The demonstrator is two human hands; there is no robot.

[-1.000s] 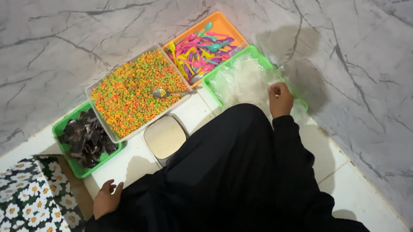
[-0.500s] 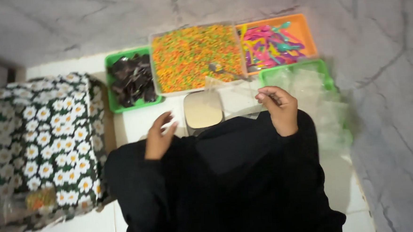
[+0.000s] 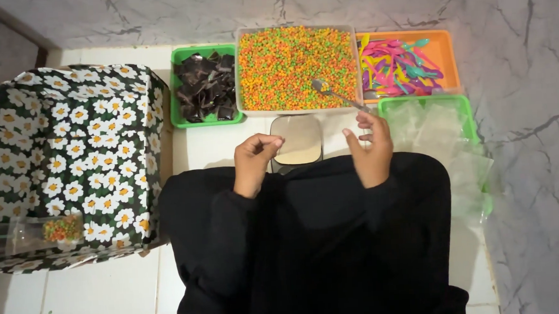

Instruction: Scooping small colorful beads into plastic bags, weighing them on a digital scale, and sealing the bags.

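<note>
Empty-handed, both: left hand (image 3: 255, 159) is curling loosely into a half-fist on nothing, and right hand (image 3: 371, 147) is hovering with fingers spread apart, also gripping nothing.

Small scale (image 3: 296, 141), pale platform, is sitting between the two hands on the white tiled floor (image 3: 209, 145), just beside the left knuckles at their 3 o'clock.

Clear tub of orange-green pellets (image 3: 287, 64) is lying at 12 o'clock from the scale; a metal spoon (image 3: 335, 94) is resting in it, handle pointing toward the right fingertips.

Green tray of dark packets (image 3: 204, 86) is sitting at 10 o'clock. Orange tray of coloured plastic spoons (image 3: 408, 64) is sitting at 1 o'clock. Green tray of clear bags (image 3: 441, 132) is lying at 3 o'clock of the right hand. Daisy-print box (image 3: 69, 158) is standing at 9 o'clock, bearing a small filled pellet bag (image 3: 61, 229).
</note>
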